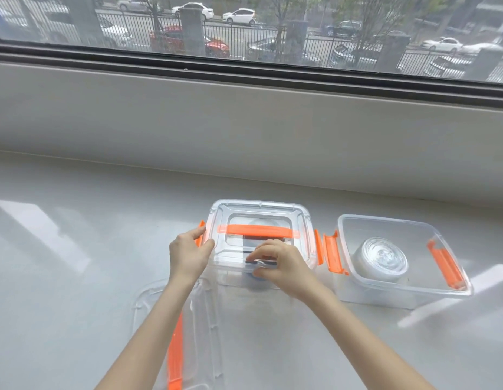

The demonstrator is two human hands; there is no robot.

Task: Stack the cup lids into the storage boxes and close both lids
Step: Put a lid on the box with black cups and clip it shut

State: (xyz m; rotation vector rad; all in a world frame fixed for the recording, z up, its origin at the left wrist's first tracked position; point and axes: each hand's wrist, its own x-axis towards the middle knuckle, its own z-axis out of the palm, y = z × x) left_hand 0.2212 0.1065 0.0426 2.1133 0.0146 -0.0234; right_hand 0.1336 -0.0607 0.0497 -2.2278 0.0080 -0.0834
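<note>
Showing two hands (188,251), two boxes (404,277), two lids (260,212)

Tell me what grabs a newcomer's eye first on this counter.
The two hands working on the lidded clear box in the middle: the left hand at its orange side latch, the right hand on the lid's near edge. To the right stands an open box holding a stack of clear cup lids. A spare lid with an orange handle lies in front, nearest the camera.

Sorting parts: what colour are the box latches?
Orange latches, clearest in the head view.
</note>
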